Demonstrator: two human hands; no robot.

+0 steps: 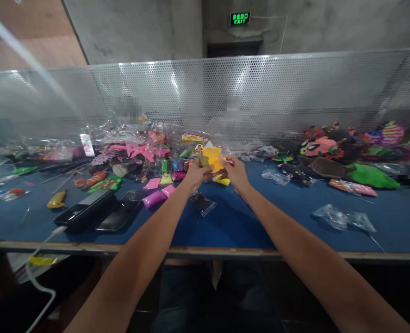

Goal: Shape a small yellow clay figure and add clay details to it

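Note:
Above the blue table I hold up a yellow soft-looking piece; its exact kind is not clear. My left hand is closed on its left edge, and my right hand pinches its right edge. A small black-and-white patterned bit shows just above my left fingers. Beneath the hands lies a yellow packet. Closer to me is a clear bag with something dark in it. Pink and purple packets lie left of my left forearm.
A black phone and a black device with a white cable lie at left. Behind them are pink star-like pieces and clear wrappers. At right are plush-like toys, a green piece and crumpled plastic. A perforated metal screen stands behind.

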